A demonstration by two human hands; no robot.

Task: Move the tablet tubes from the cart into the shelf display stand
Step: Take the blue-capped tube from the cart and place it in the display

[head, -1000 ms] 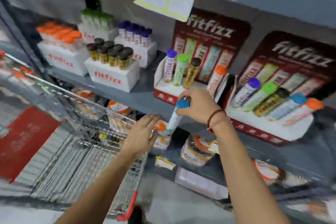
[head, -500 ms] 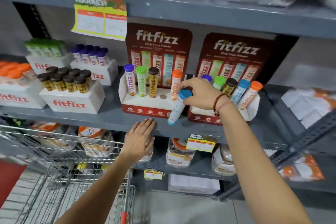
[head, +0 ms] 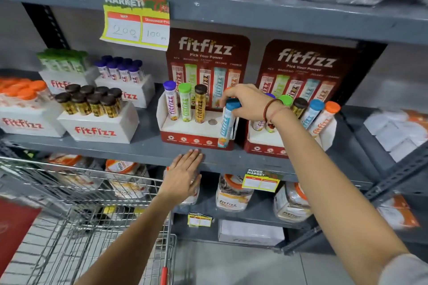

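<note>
done: purple, green, brown tubes seated in left stand (head: pixel 185 133) | now: right hand (head: pixel 249 100) grasping blue-capped tube (head: pixel 227 122) near empty hole (head: pixel 212 122) | left hand (head: pixel 183 172) flat, released, on shelf edge (head: pixel 139 154) | left: seat it; cart (head: pixel 92 203) contents unclear

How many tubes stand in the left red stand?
3 for sure: purple-capped, green-capped, brown-capped. The right hand may hide another and holds a blue-capped one outside.

The right hand (head: pixel 249 99) is reaching forward with the arm extended, palm down, fingers (head: pixel 228 96) curling around the cap end of a blue-capped light-blue cylindrical tablet tube (head: pixel 226 124). The left hand (head: pixel 183 174) is lying flat, palm down, fingers together and extended, arm stretched forward.
</note>
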